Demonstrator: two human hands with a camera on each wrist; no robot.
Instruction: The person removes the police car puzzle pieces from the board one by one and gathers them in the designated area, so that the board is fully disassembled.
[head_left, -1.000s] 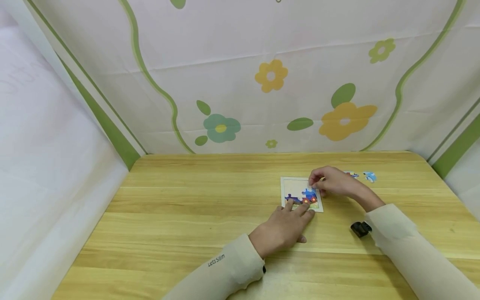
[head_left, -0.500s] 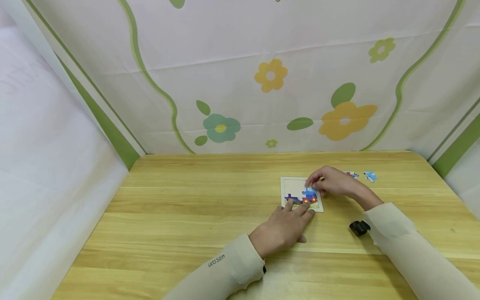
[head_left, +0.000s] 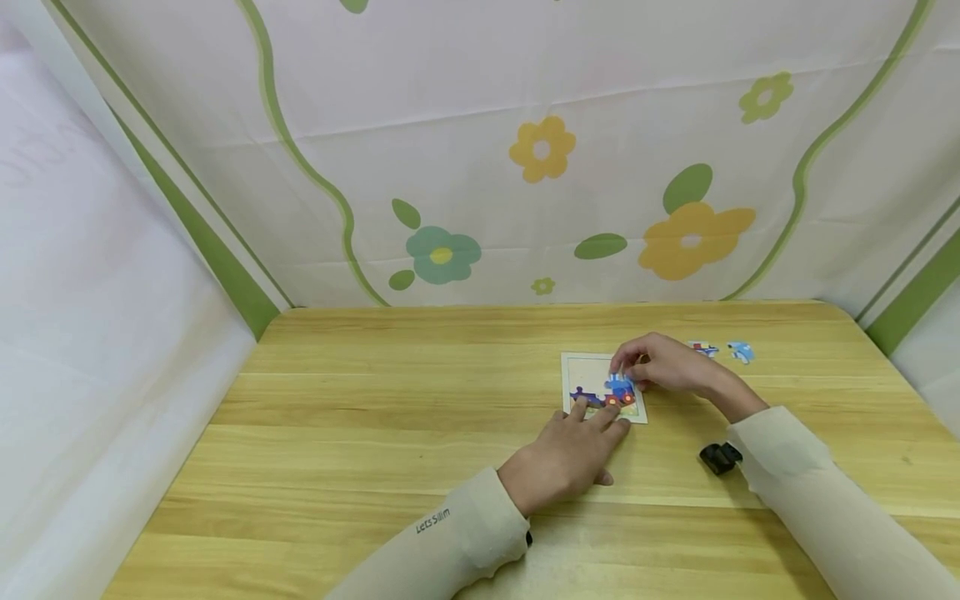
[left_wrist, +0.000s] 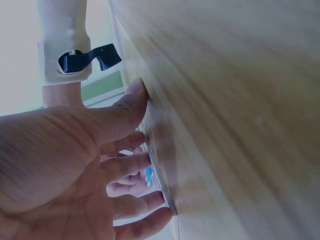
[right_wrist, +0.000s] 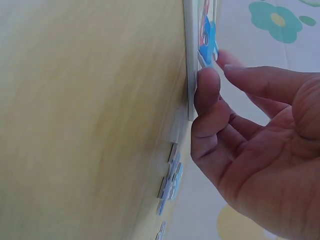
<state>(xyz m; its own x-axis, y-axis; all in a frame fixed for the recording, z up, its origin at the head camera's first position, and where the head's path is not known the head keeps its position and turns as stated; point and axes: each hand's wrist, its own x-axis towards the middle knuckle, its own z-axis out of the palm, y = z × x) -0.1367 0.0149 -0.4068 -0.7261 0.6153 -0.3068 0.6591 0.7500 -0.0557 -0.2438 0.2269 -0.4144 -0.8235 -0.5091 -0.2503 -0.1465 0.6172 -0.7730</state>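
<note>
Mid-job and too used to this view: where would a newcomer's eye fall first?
Probably on the large orange flower, at right on the backdrop. Next, the small framed puzzle on the wooden table, with the left hand on its near edge and the right hand at a blue piece. Loose pieces lie farther right.

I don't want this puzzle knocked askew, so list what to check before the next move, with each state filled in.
1. Left hand has fingertips on the near edge of the puzzle board: ok.
2. Board lies face up on the table: ok.
3. Right hand has the blue piece at its fingertips, over the board's right side: ok.
4. Blue piece fully seated: cannot tell; fingers partly cover it.
5. All pieces in the board: not ok; loose pieces lie on the table beyond the right hand.
</note>
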